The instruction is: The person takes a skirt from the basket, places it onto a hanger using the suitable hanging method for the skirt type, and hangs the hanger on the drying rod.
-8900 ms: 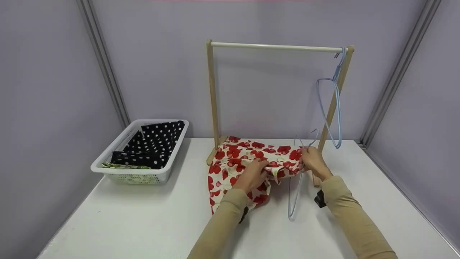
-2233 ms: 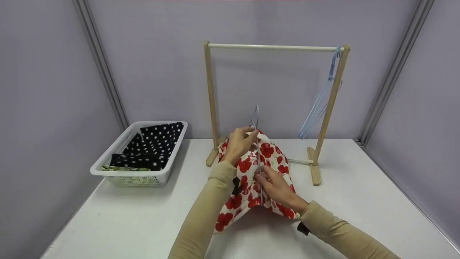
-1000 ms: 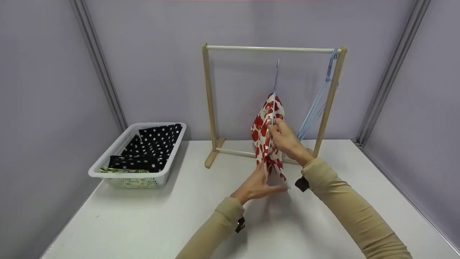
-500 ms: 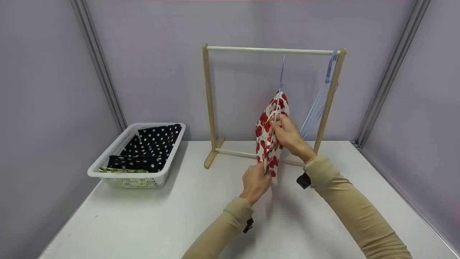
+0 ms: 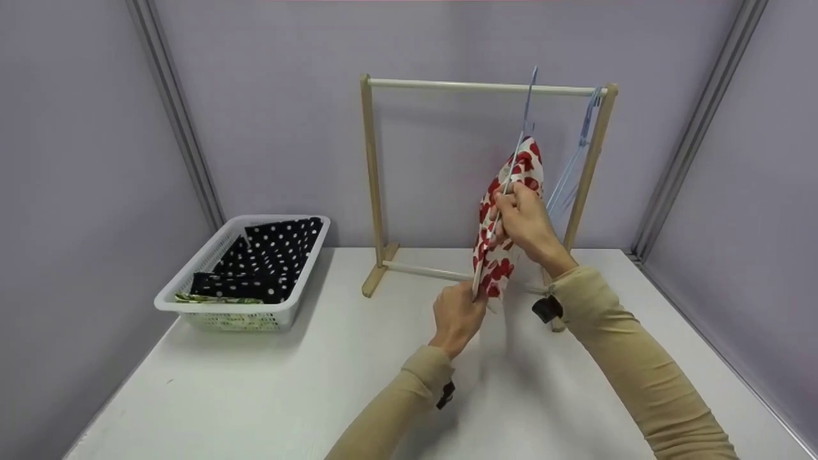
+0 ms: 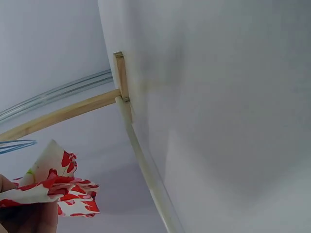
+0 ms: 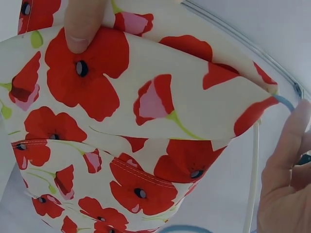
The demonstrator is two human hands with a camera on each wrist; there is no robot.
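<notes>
Right hand (image 5: 527, 222) pinches the floral garment (image 5: 496, 265) and its blue hanger (image 5: 527, 107) midway; left hand (image 5: 457, 314) grips their lower end. Long axis runs from left hand up and away past right hand, which is nearer the hook (image 5: 535, 72) and the rail (image 5: 447, 84) above it. Hook–rail contact: cannot tell.

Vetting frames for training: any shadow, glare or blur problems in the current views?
Head: soft shadows on the table, no harsh glare; left wrist: dim and hazy, broad soft-edged shadow across the table, fingers at lower left dark; right wrist: brighter, cloth print crisp.
</notes>
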